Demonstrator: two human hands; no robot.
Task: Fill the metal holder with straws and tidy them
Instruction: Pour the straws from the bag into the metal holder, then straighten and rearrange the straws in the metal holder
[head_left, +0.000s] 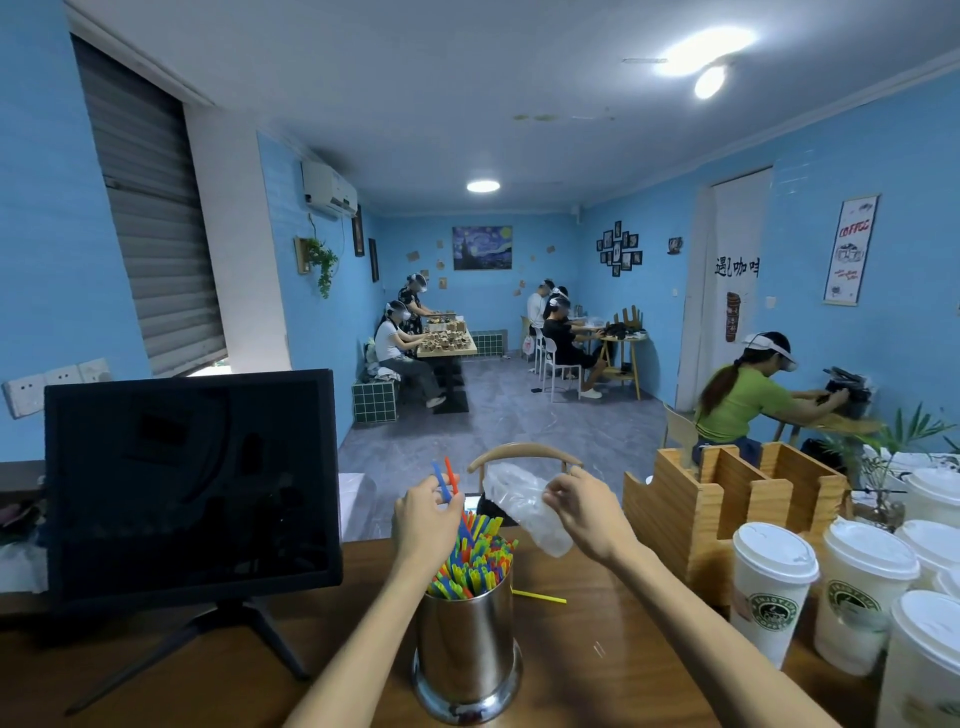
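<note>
straws (475, 564) in holder (467, 649) | monitor (192, 483) left | cups (774, 587) right

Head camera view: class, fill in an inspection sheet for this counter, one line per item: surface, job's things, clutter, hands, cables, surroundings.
Surface: wooden counter, one yellow straw lying loose on it.
Job's things: metal holder upright, packed with coloured straws.
Clutter: lidded paper cups at right, wooden organiser, dark monitor at left.
Hands: left hand pinches a blue and a red straw above the holder; right hand holds a clear plastic bag.
Cables: nothing seen.
Surroundings: blue-walled room, people seated at tables beyond.
</note>
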